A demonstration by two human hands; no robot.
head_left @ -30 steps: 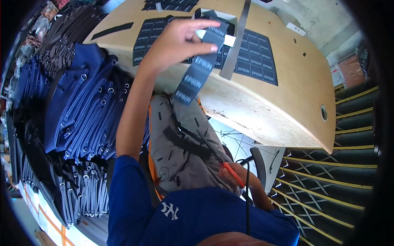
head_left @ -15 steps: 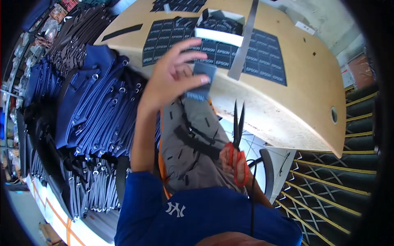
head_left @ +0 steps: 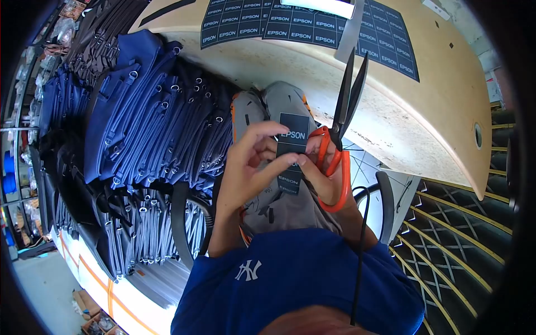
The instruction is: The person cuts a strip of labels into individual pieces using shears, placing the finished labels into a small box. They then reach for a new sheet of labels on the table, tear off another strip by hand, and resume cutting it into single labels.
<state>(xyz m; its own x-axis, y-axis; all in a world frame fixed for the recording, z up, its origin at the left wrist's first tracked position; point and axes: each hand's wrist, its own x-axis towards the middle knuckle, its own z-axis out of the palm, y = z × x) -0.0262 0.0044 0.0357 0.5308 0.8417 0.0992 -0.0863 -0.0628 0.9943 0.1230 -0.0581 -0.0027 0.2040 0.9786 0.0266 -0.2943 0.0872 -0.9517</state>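
Note:
A dark strip of EPSON labels is held upright in front of my lap, its lower end hanging below my fingers. My left hand grips its left side, thumb in front. From the right, the thumb of my right hand meets the strip near my left thumb. That same hand holds the orange-handled scissors, whose slightly parted black blades point up toward the table edge. Sheets of EPSON labels lie on the table, with a white box and a metal ruler on them.
Stacked blue straps or bag parts with metal rings fill the left side. The curved wooden table spans the front and right. A chair armrest and a folding metal gate are at the right.
My left hand has come down toward my lap with the labels. My right hand has risen with the scissors and now meets the strip. The view has shifted, with the table higher in it.

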